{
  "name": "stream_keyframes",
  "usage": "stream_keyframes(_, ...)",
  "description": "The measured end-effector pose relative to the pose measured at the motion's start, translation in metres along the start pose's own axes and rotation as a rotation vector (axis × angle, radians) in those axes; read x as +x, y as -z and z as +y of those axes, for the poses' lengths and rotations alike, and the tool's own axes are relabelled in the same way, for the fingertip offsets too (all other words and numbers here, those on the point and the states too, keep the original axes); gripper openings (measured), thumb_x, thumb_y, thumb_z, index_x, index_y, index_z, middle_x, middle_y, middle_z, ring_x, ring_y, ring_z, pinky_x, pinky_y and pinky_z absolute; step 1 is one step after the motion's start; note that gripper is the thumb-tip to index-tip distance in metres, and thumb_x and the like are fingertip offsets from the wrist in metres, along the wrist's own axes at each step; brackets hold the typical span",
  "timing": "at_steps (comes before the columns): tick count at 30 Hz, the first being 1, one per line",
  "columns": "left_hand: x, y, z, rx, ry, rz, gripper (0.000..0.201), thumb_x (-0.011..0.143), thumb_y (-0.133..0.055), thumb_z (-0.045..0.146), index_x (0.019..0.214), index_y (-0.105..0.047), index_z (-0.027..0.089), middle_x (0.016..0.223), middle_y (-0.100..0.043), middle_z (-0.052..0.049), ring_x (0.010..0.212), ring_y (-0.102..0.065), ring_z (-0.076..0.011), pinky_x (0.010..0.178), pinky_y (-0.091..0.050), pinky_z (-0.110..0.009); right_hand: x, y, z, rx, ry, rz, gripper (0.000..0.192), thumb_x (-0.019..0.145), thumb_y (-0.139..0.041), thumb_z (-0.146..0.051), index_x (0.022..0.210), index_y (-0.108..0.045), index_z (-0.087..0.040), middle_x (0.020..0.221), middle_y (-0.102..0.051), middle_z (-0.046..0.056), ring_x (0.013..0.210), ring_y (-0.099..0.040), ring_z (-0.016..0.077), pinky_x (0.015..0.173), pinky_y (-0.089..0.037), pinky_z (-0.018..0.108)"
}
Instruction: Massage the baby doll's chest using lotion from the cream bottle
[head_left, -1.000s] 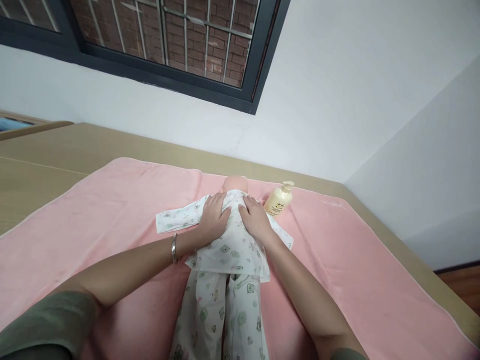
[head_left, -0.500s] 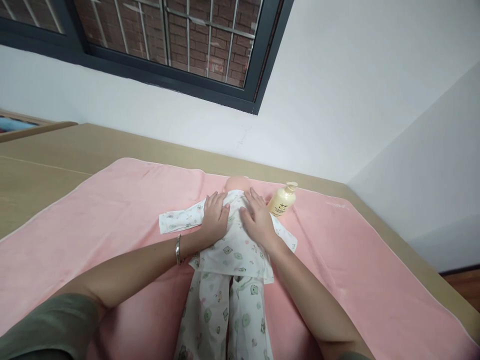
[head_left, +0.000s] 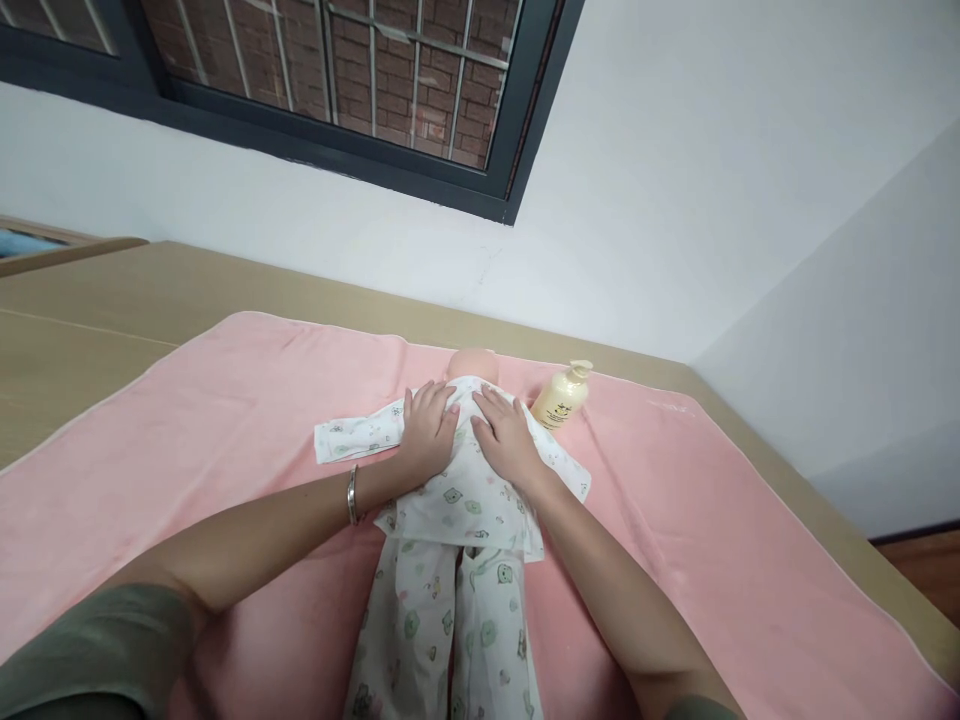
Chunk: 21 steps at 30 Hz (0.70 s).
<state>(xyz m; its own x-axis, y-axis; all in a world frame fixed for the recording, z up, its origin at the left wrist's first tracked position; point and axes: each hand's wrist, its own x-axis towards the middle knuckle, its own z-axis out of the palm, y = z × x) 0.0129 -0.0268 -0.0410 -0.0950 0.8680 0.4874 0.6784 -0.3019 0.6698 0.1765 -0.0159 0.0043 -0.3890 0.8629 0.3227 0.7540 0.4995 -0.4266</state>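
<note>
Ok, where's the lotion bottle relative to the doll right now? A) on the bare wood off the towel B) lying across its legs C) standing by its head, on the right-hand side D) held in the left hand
C: the pump bottle stands on the pink towel just right of the doll's head, with both hands flat on the doll's top.

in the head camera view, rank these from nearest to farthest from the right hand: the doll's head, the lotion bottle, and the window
1. Doll's head: just beyond the right hand, toward the wall.
2. Lotion bottle: off to the hand's right on the pink towel.
3. Window: far off, high on the wall.
</note>
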Motion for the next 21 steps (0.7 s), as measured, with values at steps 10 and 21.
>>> stream_keyframes(10,0.007,0.001,0.0,-0.004,0.086,-0.072,0.039,0.099,-0.031,0.035,0.122,-0.06,0.023,0.137,-0.061,-0.011,0.136,-0.048,-0.0266,0.123,-0.016,-0.06,0.002,0.01,-0.007,-0.053,-0.09,-0.189,0.052,0.104,-0.035,-0.039,0.152,-0.042,-0.021,0.163,-0.031,0.013,0.153,-0.025,0.0284,0.12,-0.012,0.066)
stream_keyframes(21,0.05,0.001,0.087,-0.172,0.149,-0.05,0.045,0.094,-0.037,0.043,0.123,-0.062,0.02,0.141,-0.06,-0.013,0.139,-0.046,-0.028,0.122,-0.028,-0.052,-0.017,0.136,0.021,0.21,-0.117,-0.13,0.058,0.099,-0.044,-0.046,0.151,-0.045,-0.021,0.155,-0.047,0.006,0.141,-0.047,0.0272,0.115,-0.04,0.041)
